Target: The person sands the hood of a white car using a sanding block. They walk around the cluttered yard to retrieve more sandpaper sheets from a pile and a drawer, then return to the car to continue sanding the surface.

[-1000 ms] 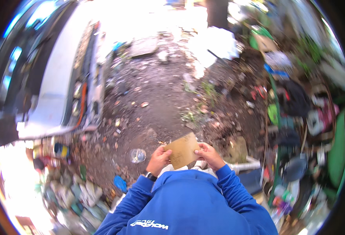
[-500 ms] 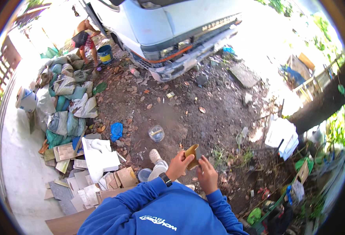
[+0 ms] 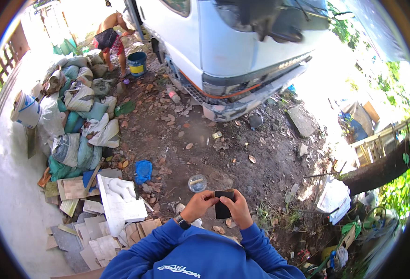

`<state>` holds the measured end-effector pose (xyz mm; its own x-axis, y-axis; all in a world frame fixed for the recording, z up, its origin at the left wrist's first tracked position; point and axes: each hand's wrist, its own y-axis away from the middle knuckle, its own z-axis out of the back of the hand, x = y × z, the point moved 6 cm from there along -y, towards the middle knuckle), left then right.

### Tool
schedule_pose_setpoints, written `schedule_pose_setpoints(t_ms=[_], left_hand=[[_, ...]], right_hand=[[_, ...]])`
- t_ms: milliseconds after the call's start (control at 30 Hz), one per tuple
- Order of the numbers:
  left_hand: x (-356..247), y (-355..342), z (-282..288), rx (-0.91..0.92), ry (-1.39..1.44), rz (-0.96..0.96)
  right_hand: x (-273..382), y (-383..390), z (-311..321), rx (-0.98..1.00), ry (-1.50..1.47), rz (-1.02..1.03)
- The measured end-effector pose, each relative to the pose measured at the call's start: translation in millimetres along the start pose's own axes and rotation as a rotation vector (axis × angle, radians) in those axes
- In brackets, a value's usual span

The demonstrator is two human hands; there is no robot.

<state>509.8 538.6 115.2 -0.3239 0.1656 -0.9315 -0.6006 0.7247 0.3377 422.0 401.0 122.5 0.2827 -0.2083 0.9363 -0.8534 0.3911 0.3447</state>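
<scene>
In front of my chest, a small piece of sandpaper [image 3: 223, 204] shows its dark face, with a thin tan edge along the top. My left hand [image 3: 199, 205] pinches its left upper edge between thumb and fingers, and a watch is on that wrist. On its right side my right hand [image 3: 237, 210] grips it with the thumb across the dark face. Just beyond my hands, a clear round plastic tub [image 3: 197, 183] rests on the dirt with a light-coloured stick-like thing in it.
A white truck [image 3: 228, 56] stands ahead. Stacked filled sacks [image 3: 79, 100], a white ceramic piece [image 3: 121, 200] and loose tiles [image 3: 100, 237] lie on the left. Beside a blue bucket [image 3: 137, 64], another person [image 3: 112, 39] bends over. A tree trunk [image 3: 377, 176] leans at the right.
The sandpaper has turned from its tan side to its dark face, held flatter between both hands. My view has shifted, so the truck and tub appear further right and lower.
</scene>
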Motion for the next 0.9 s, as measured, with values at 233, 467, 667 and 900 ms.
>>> schedule_pose_setpoints(t_ms=[233,467,667,900], left_hand=[[-37.3,-19.6,120.6,-0.214,0.239,-0.005],[-63.7,-32.5,184.2,-0.345,0.174,-0.112],[-65.9,-66.2,214.1,-0.340,0.259,-0.126],[-107.7,-110.7,226.5,-0.331,0.144,-0.264]], right_hand=[[43.3,-85.5,-100.8,0.021,0.094,0.070],[83.3,-127.5,-159.4,0.037,0.263,0.177],[89.2,-159.5,-180.3,0.089,0.101,0.155],[106.9,-203.0,-169.6,0.144,-0.020,0.135]])
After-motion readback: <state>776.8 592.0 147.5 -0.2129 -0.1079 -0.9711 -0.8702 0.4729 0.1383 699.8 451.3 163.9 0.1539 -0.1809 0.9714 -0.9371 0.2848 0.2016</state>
